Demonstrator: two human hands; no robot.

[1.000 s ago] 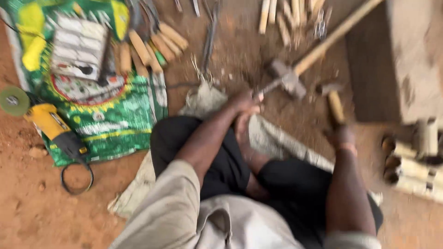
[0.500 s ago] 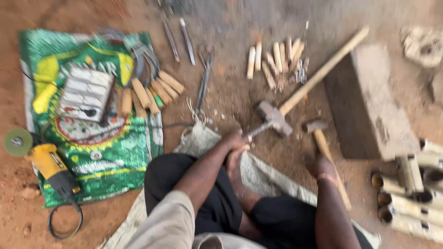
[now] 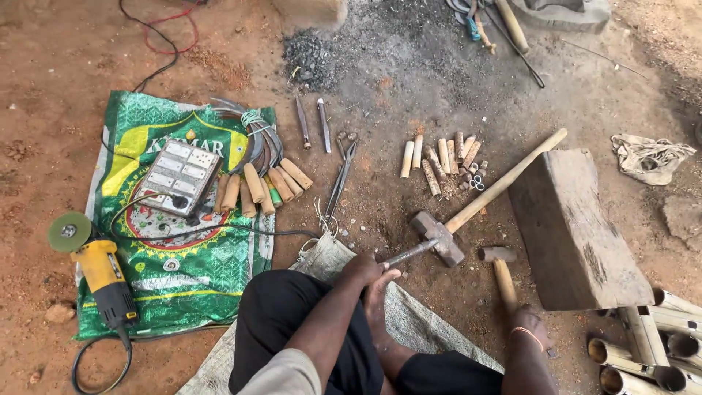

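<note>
My left hand (image 3: 363, 269) grips a thin metal rod (image 3: 409, 253) whose far end rests against the steel head of a big sledgehammer (image 3: 437, 238) lying on the dirt. My bare foot (image 3: 377, 291) lies just under that hand. My right hand (image 3: 530, 324) is closed around the lower end of a small wooden-handled hammer (image 3: 501, 269), which lies on the ground beside a heavy wooden block (image 3: 575, 230).
A green printed sack (image 3: 172, 271) holds a switch box (image 3: 180, 178), sickles with wooden handles (image 3: 260, 187) and a yellow angle grinder (image 3: 100, 272). Tongs (image 3: 340, 183), short wooden pegs (image 3: 439, 157), cut bamboo tubes (image 3: 643, 344) and charcoal ash (image 3: 329, 51) lie around.
The view has tilted up and steadied, showing more ground ahead. My right hand has slid down the small hammer's handle; the left hand stays on the rod.
</note>
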